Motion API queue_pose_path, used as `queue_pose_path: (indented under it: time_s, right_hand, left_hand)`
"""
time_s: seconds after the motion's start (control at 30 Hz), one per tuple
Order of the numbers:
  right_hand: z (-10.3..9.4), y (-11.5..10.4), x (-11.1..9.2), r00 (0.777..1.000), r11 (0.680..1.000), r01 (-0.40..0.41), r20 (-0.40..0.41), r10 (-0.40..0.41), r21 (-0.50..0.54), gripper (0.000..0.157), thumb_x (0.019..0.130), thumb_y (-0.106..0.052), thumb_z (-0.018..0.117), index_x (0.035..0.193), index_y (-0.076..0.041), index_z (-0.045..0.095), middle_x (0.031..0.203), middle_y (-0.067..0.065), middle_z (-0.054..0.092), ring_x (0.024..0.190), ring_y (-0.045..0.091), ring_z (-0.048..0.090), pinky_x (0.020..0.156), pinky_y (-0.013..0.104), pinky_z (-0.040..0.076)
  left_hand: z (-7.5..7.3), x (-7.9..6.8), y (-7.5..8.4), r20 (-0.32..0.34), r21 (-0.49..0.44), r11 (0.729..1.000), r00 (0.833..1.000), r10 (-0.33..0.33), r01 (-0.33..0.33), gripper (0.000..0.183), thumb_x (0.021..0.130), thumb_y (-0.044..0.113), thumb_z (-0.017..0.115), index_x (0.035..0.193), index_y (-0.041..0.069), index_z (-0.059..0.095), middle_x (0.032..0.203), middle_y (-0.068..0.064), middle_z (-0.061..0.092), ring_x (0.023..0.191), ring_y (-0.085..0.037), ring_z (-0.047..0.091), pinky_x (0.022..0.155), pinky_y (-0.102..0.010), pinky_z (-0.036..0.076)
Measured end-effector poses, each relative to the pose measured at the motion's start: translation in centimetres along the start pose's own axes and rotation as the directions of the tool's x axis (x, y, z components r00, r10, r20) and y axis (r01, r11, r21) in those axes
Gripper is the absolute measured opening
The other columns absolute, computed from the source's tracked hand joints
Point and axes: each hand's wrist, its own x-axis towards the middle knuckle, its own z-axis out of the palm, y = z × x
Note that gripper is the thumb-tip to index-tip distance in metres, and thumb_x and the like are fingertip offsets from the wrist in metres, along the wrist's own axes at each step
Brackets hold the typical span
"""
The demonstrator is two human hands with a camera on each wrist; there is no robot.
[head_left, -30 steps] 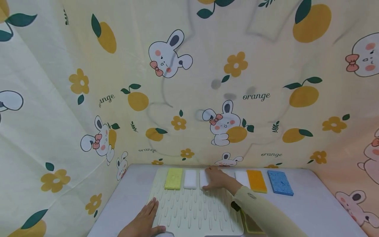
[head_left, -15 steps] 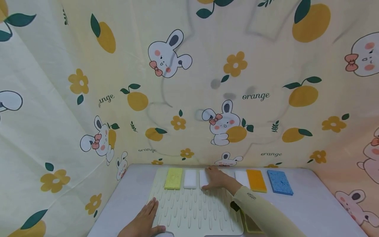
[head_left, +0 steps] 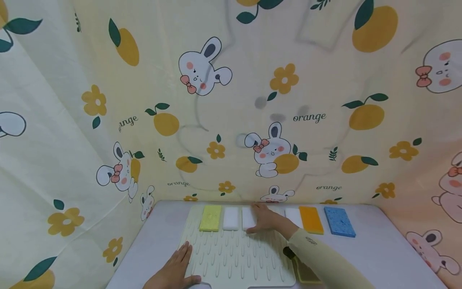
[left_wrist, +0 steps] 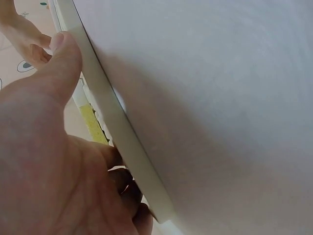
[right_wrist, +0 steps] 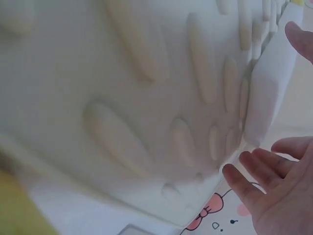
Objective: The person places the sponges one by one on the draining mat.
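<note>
Ridged cream mat (head_left: pixel 231 269) lies on the table. My right hand (head_left: pixel 266 220) grips a white sponge (head_left: pixel 248 220) at the mat's far side, thumb at its near end and fingers at its far end; the hand hides much of it. That white sponge (right_wrist: pixel 269 93) shows between thumb and fingers in the right wrist view. My left hand (head_left: pixel 172 267) rests at the mat's left edge with fairly straight fingers. In the left wrist view its thumb (left_wrist: pixel 66 63) lies along the mat's rim (left_wrist: pixel 115 110). Left of the gripped sponge are a white sponge (head_left: pixel 230 218) and a yellow sponge (head_left: pixel 210 218).
Right of my right hand lie another white sponge (head_left: pixel 293 216), an orange sponge (head_left: pixel 311 220) and a blue sponge (head_left: pixel 339 221). A yellowish object (head_left: pixel 306 273) sits partly under my right sleeve (head_left: pixel 325 259). Printed cloth (head_left: pixel 231 172) hangs behind the table.
The view has shifted slightly. Both hands and the sponges keep their places.
</note>
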Motion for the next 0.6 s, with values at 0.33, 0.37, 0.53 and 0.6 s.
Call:
queue_pose_path:
  time_s: [0.33, 0.37, 0.53, 0.6]
  right_hand:
    - [-0.8, 1.2, -1.5, 0.998, 0.999, 0.04, -0.038, -0.041, -0.026, 0.118, 0.085, -0.057, 0.088, 0.162, 0.011, 0.03, 0.166, 0.032, 0.036, 0.153, 0.049, 0.036, 0.125, 0.061, 0.034]
    - [-0.8, 1.4, -1.6, 0.998, 0.999, 0.045, -0.044, -0.046, -0.024, 0.118, 0.085, -0.057, 0.088, 0.162, 0.011, 0.03, 0.166, 0.033, 0.035, 0.152, 0.05, 0.036, 0.125, 0.062, 0.033]
    - [-0.8, 2.5, -2.3, 0.995, 0.998, 0.067, -0.081, -0.067, 0.005, 0.117, 0.084, -0.056, 0.088, 0.161, 0.012, 0.032, 0.165, 0.033, 0.037, 0.152, 0.051, 0.037, 0.125, 0.064, 0.033]
    - [-0.8, 2.8, -2.8, 0.994, 0.998, 0.064, -0.086, -0.062, 0.018, 0.116, 0.085, -0.056, 0.088, 0.161, 0.012, 0.033, 0.165, 0.033, 0.037, 0.152, 0.051, 0.037, 0.125, 0.064, 0.032]
  left_hand:
    - [0.0, 0.0, 0.0, 0.005, -0.022, 0.999, 1.0, -0.029, 0.029, 0.118, 0.086, 0.069, 0.076, 0.165, -0.006, 0.03, 0.175, -0.025, 0.022, 0.162, -0.046, 0.02, 0.128, -0.067, 0.021]
    - [0.0, 0.1, 0.0, 0.006, -0.021, 0.999, 0.999, -0.032, 0.032, 0.118, 0.086, 0.069, 0.077, 0.165, -0.006, 0.03, 0.175, -0.025, 0.022, 0.162, -0.046, 0.02, 0.128, -0.067, 0.022]
    - [-0.1, 0.0, 0.3, 0.014, -0.022, 0.999, 0.999, -0.04, 0.041, 0.117, 0.087, 0.067, 0.078, 0.165, -0.006, 0.031, 0.175, -0.025, 0.023, 0.162, -0.046, 0.02, 0.128, -0.066, 0.022]
    - [-0.3, -0.1, 0.4, 0.015, -0.023, 0.999, 0.999, -0.036, 0.037, 0.117, 0.087, 0.067, 0.078, 0.165, -0.006, 0.031, 0.175, -0.025, 0.022, 0.162, -0.046, 0.02, 0.128, -0.066, 0.022]
